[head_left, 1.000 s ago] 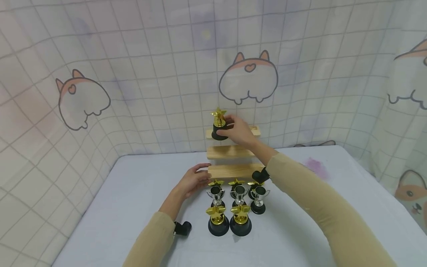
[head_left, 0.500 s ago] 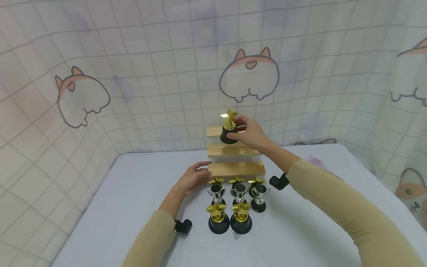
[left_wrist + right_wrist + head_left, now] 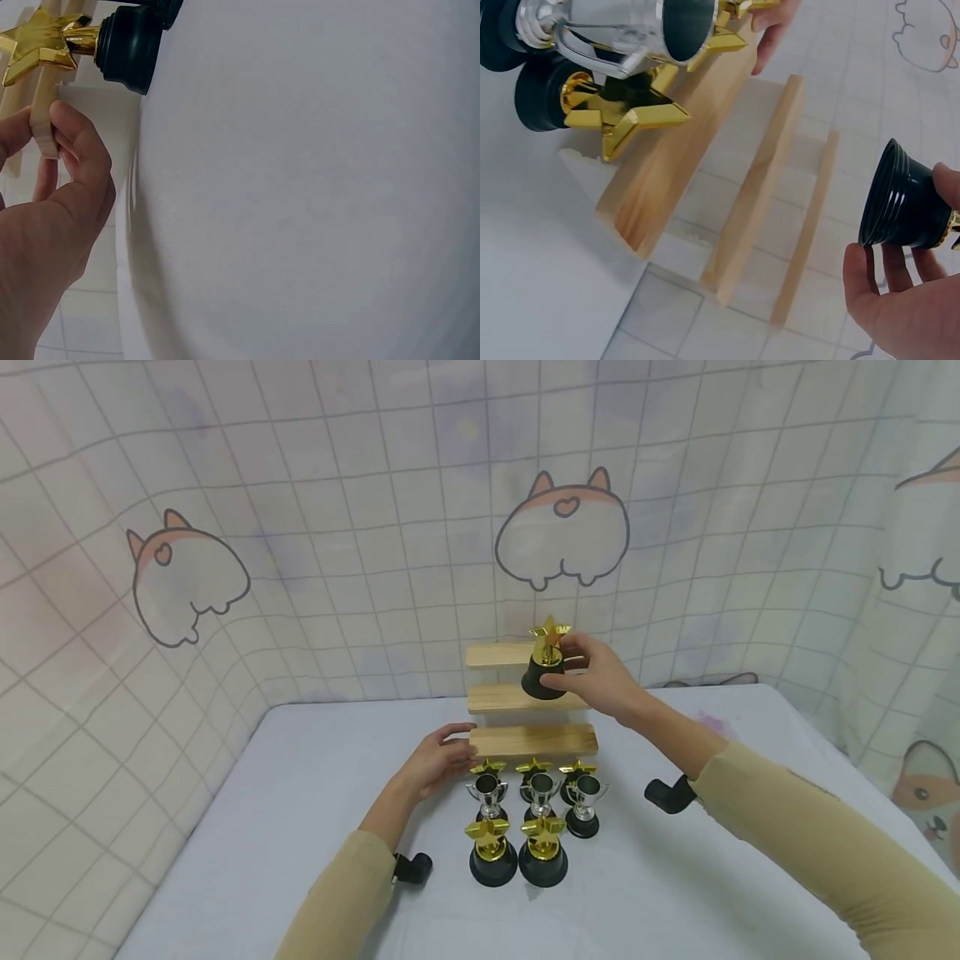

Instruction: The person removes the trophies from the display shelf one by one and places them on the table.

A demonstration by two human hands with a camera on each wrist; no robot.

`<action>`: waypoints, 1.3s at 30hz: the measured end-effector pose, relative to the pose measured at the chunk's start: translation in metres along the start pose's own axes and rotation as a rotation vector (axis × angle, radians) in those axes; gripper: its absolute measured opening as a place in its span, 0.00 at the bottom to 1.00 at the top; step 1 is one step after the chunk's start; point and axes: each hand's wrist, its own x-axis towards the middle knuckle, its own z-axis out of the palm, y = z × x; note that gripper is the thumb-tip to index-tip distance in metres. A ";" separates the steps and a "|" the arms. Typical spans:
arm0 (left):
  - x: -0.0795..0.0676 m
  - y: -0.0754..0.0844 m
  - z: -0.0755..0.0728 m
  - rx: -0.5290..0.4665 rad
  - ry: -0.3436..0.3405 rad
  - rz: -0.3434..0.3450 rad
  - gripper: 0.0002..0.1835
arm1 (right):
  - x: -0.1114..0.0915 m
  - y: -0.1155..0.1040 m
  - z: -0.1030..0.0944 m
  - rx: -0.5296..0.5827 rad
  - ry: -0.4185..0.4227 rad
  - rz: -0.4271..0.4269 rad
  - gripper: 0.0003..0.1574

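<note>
In the head view my right hand (image 3: 600, 678) grips a gold star trophy (image 3: 546, 662) by its black base, in front of the upper boards of a small wooden stepped shelf (image 3: 532, 740). The right wrist view shows that trophy's base (image 3: 901, 201) between thumb and fingers, apart from the boards; its star is mostly out of frame. My left hand (image 3: 437, 762) is at the shelf's left end. In the left wrist view, the left thumb and finger pinch the end of a board (image 3: 45, 135). No trophies stand on the visible boards.
In front of the shelf stand star trophies in a row, then silver cup trophies (image 3: 583, 808), then two star trophies (image 3: 543, 853) nearest me. All are on a white-covered table (image 3: 315, 827). A patterned curtain (image 3: 360, 568) hangs behind.
My right hand has carried the star trophy rightward and slightly down, from the top board's left part toward its right part. The left hand stays at the shelf's end.
</note>
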 end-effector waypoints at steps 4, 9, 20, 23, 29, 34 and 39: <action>-0.001 0.000 0.000 0.003 0.007 -0.008 0.30 | -0.010 0.001 -0.002 -0.012 0.004 0.015 0.38; -0.002 0.001 0.000 0.003 0.003 -0.008 0.30 | -0.019 0.004 -0.004 -0.016 0.008 0.040 0.37; -0.002 0.003 0.001 0.013 0.000 -0.014 0.30 | -0.032 0.012 -0.008 -0.003 0.016 0.034 0.38; -0.002 0.003 0.001 0.016 0.005 -0.020 0.30 | -0.037 0.014 -0.008 -0.005 0.012 0.030 0.39; -0.002 0.004 0.002 0.028 0.014 -0.007 0.30 | -0.048 0.016 -0.010 -0.007 0.019 0.021 0.39; -0.002 0.005 0.002 0.034 0.018 -0.003 0.30 | -0.058 0.020 -0.012 -0.016 0.026 0.013 0.37; -0.003 0.003 0.001 0.039 0.016 -0.009 0.30 | -0.074 0.023 -0.014 -0.026 0.019 0.011 0.36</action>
